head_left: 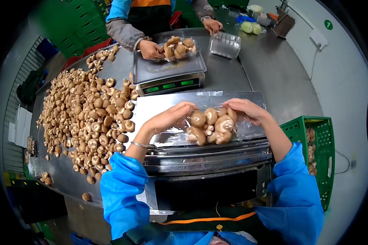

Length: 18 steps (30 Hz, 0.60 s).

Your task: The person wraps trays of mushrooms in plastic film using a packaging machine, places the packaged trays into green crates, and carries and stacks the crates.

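Note:
A clear-wrapped pack of brown shiitake mushrooms (211,125) lies over the metal wrapping machine (204,163) in front of me. My left hand (172,116) is at the pack's left side, fingers bent together against the clear film. At its upper right, my right hand (246,109) curls its fingers over the edge, touching the wrap. Both hands hold the pack between them. Glossy film (251,127) spreads out to the right of the mushrooms. Whether a tray sits under them is hard to see.
A large heap of loose mushrooms (86,116) covers the table on the left. Across from me, a co-worker's hand (151,50) holds mushrooms on a weighing scale (169,85); the other is by a clear plastic tray (225,45). A green crate (325,143) stands right.

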Tool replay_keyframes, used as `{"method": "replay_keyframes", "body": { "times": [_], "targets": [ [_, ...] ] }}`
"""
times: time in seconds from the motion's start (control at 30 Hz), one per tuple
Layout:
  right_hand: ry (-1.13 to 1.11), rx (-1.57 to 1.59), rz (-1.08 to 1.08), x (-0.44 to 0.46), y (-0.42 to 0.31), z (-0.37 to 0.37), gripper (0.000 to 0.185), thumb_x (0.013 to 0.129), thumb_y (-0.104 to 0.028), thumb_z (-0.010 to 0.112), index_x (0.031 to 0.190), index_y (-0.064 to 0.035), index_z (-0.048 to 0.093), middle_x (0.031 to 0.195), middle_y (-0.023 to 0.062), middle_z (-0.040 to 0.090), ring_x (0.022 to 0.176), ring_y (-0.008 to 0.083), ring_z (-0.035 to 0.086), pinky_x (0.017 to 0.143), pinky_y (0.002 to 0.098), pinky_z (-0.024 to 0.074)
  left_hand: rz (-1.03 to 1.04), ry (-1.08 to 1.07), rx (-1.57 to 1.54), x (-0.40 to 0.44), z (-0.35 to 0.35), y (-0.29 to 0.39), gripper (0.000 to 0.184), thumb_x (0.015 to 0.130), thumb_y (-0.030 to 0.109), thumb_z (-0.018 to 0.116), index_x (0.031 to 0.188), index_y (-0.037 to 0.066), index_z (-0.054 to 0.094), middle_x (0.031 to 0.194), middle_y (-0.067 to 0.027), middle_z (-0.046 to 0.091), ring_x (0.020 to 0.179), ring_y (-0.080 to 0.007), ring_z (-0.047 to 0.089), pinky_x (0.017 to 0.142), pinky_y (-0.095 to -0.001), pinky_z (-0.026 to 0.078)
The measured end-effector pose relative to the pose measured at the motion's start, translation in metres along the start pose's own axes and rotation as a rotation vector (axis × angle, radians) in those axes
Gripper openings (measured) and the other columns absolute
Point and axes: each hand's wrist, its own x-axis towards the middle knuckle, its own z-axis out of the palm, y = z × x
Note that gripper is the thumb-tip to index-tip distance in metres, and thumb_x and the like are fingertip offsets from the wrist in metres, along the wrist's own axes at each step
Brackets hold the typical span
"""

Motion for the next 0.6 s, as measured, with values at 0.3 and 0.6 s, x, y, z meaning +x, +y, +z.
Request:
{"method": "replay_keyframes", "body": {
  "times": [0.3, 0.6],
  "targets": [
    [-0.092, 0.063, 0.035, -0.112, -0.004, 0.047, 0.053, 0.087, -0.04, 0.043, 0.124, -0.0024, 0.039, 0.102, 0.0168, 0.056, 0.078, 0.026, 0.062, 0.048, 0.0342, 0.0557, -0.046, -0.108, 0.051, -0.09, 0.075, 0.028, 0.063, 0.088, 0.053, 0.029, 0.13, 0.007, 0.029, 0.109, -0.0162, 0.052, 0.081, -0.0223, 0.059, 0.05, -0.0273, 0.053],
    [-0.087, 0.008, 0.223, -0.161, 0.102, 0.119, 0.043, 0.09, -0.028, 0.039, 0.127, -0.0058, 0.038, 0.107, 0.0163, 0.052, 0.069, 0.0218, 0.062, 0.055, 0.0282, 0.0545, -0.274, -0.155, -0.32, -0.183, 0.114, -0.118, 0.042, 0.086, 0.027, 0.052, 0.112, -0.006, 0.048, 0.107, -0.0179, 0.056, 0.097, -0.0242, 0.057, 0.074, -0.0286, 0.052]
  ]
}}
